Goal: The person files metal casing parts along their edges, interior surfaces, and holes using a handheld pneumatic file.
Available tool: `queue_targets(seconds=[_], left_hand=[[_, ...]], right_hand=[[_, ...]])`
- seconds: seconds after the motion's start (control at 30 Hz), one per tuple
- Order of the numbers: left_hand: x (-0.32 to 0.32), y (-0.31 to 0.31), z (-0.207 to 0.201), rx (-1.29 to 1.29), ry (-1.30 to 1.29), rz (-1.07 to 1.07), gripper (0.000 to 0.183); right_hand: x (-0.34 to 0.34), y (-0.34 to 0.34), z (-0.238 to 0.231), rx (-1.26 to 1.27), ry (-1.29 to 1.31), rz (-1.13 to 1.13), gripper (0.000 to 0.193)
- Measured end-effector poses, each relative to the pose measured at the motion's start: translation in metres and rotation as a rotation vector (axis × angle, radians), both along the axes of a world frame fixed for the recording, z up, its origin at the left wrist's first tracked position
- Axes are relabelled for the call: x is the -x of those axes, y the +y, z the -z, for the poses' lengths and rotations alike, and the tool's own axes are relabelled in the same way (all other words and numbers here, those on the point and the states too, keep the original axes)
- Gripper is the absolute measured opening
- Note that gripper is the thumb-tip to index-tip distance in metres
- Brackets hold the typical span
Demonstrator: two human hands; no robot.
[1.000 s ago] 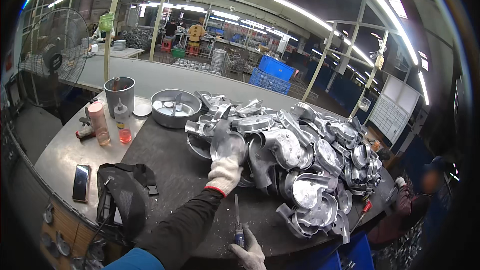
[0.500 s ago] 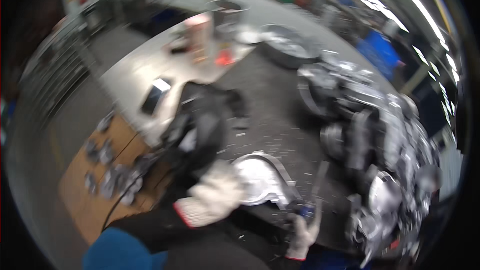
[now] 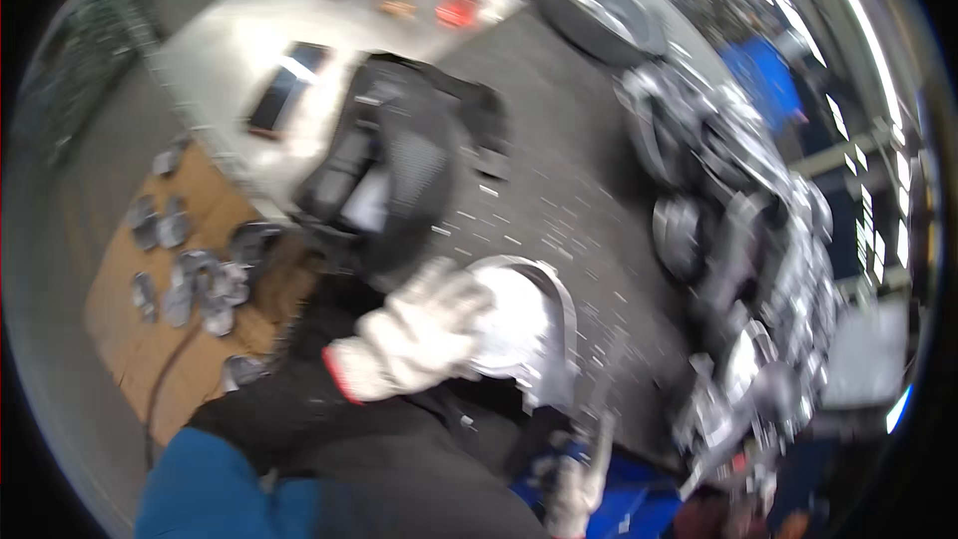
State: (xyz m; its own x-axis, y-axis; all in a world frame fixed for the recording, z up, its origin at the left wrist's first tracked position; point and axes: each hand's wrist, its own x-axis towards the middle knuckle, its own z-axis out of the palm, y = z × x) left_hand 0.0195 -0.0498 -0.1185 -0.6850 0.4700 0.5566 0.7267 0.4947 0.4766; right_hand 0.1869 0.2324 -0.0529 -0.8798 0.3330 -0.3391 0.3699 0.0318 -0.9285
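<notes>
My left hand (image 3: pixel 419 334), in a white knit glove with a red cuff edge, lies with fingers stretched over the left side of a shiny rounded metal casting (image 3: pixel 517 324). The casting has a curved raised rim and rests near the front edge of the dark work mat. Lower right, my right hand (image 3: pixel 571 497), also gloved, is smeared by motion. Its fingers appear closed around a long thin tool (image 3: pixel 611 379), whose faint grey shaft points up across the mat. The tool's exact kind is too blurred to tell.
Small metal chips dot the mat (image 3: pixel 559 140). A black mesh bag-like item (image 3: pixel 399 170) with a strap lies beyond my left hand, near a phone (image 3: pixel 289 90). Metal castings (image 3: pixel 738 240) pile up at right. Grey pieces lie on cardboard (image 3: pixel 120 319) at left; a round dark pan (image 3: pixel 604 15) stands behind.
The view has shifted, so the table things sit higher in it. My left hand's fingers look more spread on the casting. My right hand has drawn lower, toward me, away from the casting.
</notes>
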Motion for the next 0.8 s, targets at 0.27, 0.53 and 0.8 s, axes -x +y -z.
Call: queue_targets(seconds=[0.27, 0.53, 0.8], left_hand=[[0.026, -0.015, 0.016, -0.023, -0.054, -0.003, 0.052], [0.031, -0.011, 0.02, 0.036, -0.176, 0.046, 0.063], [0.029, -0.006, 0.023, -0.04, -0.178, 0.078, 0.06]], right_hand=[[-0.018, 0.018, 0.007, -0.203, -0.223, -0.26, 0.074], [-0.019, 0.031, 0.0, -0.473, -0.397, -0.616, 0.074], [-0.035, 0.033, 0.017, -0.476, -0.248, -0.614, 0.068]])
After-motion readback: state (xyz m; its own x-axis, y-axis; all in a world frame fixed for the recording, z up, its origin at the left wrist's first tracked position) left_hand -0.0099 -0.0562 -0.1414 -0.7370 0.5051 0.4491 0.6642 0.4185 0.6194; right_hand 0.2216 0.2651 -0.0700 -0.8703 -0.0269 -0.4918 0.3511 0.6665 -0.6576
